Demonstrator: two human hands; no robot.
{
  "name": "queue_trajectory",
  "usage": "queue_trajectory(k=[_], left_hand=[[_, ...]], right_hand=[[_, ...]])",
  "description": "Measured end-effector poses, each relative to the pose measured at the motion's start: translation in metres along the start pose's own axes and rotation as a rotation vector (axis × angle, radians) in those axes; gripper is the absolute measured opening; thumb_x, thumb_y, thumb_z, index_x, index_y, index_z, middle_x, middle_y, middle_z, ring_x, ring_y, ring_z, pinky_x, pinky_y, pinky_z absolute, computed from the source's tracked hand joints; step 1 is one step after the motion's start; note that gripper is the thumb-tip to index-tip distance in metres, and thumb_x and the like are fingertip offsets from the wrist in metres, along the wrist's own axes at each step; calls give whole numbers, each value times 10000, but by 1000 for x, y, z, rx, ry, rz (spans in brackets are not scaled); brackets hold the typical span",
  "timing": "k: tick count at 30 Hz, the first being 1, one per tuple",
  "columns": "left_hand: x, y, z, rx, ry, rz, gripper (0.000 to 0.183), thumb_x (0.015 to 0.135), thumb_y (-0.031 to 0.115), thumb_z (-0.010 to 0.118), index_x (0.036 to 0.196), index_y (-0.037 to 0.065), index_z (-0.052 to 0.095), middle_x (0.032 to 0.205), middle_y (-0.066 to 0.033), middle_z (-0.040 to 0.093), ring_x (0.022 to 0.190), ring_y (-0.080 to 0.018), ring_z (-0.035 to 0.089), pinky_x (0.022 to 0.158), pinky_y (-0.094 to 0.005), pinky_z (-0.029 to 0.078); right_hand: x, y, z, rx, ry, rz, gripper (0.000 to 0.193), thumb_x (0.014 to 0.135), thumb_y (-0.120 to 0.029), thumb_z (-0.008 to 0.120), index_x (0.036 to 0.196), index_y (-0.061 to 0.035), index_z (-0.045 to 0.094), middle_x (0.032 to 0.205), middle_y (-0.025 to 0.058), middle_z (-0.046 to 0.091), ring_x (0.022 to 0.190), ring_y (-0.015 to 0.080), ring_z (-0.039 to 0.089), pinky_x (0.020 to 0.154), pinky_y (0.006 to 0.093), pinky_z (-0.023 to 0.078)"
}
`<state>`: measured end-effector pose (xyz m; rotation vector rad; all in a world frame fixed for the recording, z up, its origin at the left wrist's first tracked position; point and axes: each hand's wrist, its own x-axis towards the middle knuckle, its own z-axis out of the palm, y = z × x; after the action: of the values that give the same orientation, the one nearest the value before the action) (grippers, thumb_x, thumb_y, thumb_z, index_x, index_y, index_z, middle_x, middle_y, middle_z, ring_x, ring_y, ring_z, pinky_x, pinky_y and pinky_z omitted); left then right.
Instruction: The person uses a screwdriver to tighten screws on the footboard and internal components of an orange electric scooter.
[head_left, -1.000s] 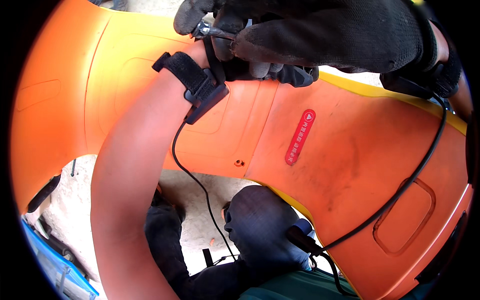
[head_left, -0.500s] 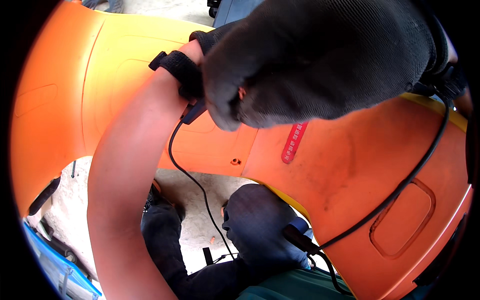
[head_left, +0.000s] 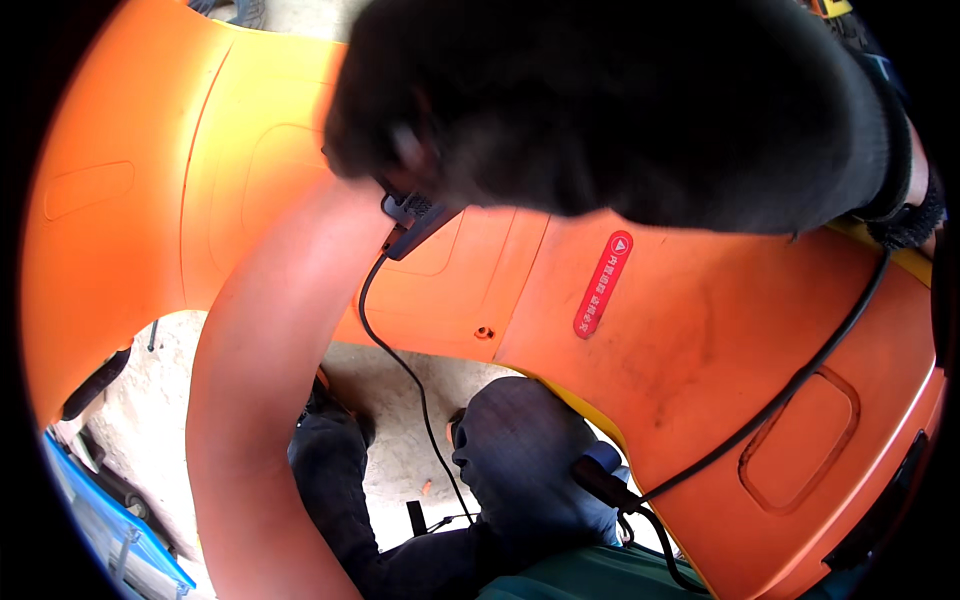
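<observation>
My left forearm (head_left: 270,380) is bare and reaches up from the lower left over an orange moulded panel (head_left: 680,320). At its wrist sits a dark strapped device (head_left: 420,235) with a thin black cable (head_left: 410,385) hanging from it. In front, close and blurred, my right hand (head_left: 600,110) in a black knit glove covers my left hand, whose fingers are hidden. The right fingers are curled together at the left wrist, with a small pale spot between them that I cannot make out. A thicker black cable (head_left: 800,380) runs down from the right wrist.
A red label strip (head_left: 603,285) is stuck on the panel, and a small hole (head_left: 485,333) lies near its edge. Below are my dark-trousered knee (head_left: 525,450), a cable connector (head_left: 603,480) and pale ground (head_left: 400,490). A blue-edged object (head_left: 115,525) stands at the lower left.
My right hand has shifted left and up across the left wrist, hiding its strap and uncovering more of the device and red label. The view has moved slightly.
</observation>
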<state>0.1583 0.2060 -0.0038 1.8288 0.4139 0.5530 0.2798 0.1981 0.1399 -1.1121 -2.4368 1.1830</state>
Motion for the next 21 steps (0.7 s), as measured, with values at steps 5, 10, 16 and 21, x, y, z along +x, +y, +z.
queue_trajectory(k=[5, 10, 16, 21], left_hand=[[3, -13, 3, -167, -80, -122, 270, 857, 212, 734, 1025, 15, 655, 885, -101, 677, 831, -202, 653, 765, -327, 523], [-7, -19, 3, -158, 19, -53, 208, 872, 172, 726, 1047, 70, 678, 826, -5, 647, 711, -81, 585, 620, -240, 477], [-11, -16, 3, -158, 51, -158, 216, 872, 161, 746, 1050, 57, 680, 850, -4, 671, 734, -62, 592, 627, -233, 479], [-12, -15, 6, -225, 36, -210, 189, 887, 151, 733, 1038, 58, 668, 841, 4, 656, 752, -61, 586, 641, -228, 475]], right_hand=[[7, 3, -18, -35, 37, 58, 256, 1035, -214, 481, 1070, 14, 593, 948, 104, 689, 796, 144, 673, 719, 288, 582], [17, 13, -47, -57, 93, 171, 269, 1033, -226, 483, 1046, 16, 599, 942, 113, 694, 790, 151, 681, 713, 291, 588], [17, 67, -84, 54, -278, 128, 493, 1030, -405, 517, 1092, 83, 560, 1056, 176, 674, 876, 180, 707, 769, 315, 615], [7, 76, -91, 16, -318, 148, 637, 1010, -521, 470, 1102, 105, 545, 1059, 200, 665, 924, 213, 719, 836, 364, 620]])
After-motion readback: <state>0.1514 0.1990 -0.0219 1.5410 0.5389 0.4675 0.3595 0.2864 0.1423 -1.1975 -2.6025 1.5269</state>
